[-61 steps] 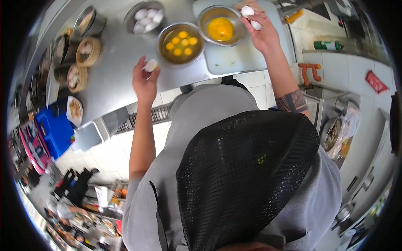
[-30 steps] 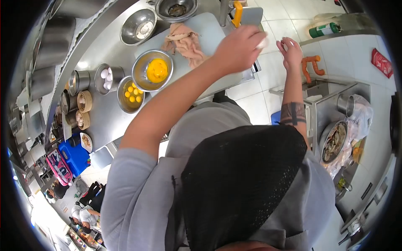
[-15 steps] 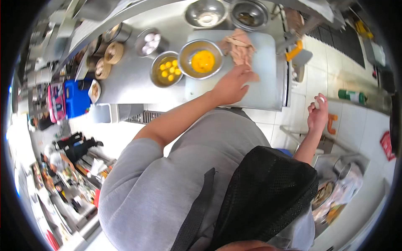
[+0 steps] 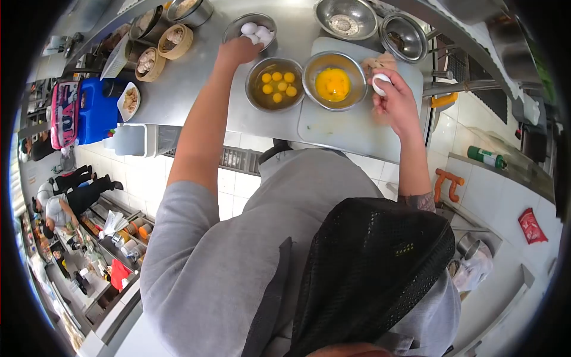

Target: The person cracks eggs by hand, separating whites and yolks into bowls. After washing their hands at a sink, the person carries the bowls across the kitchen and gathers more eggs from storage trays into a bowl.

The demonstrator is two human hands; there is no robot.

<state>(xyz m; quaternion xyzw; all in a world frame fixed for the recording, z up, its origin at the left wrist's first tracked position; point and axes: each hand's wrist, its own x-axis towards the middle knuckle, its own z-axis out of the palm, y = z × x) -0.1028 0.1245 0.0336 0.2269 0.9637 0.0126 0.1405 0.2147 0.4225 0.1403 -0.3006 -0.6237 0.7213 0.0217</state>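
My left hand (image 4: pixel 239 51) reaches over the near rim of a metal bowl (image 4: pixel 228 30), its fingertips down by the white eggs (image 4: pixel 250 28) inside. Whether it grips an egg is hidden. My right hand (image 4: pixel 395 102) is closed around a single white egg (image 4: pixel 381 84), held up over the cutting board. Between my hands stand a metal bowl with several whole yolks in clear egg white (image 4: pixel 277 87) and a bowl of bright yellow broken yolk (image 4: pixel 332 84). The second bowl rests on the white cutting board (image 4: pixel 333 130).
Pale raw meat or skin (image 4: pixel 380 61) lies on the board behind my right hand. Metal strainer bowls (image 4: pixel 346 19) stand at the back. Bamboo steamers (image 4: pixel 176 41), a small white dish of food (image 4: pixel 129 101) and a blue container (image 4: pixel 98 113) are at left. Co-workers (image 4: pixel 65 205) stand far left.
My left hand has left the meat and moved left to the egg bowl. My right hand, holding the egg, has come up from the right side to over the board.
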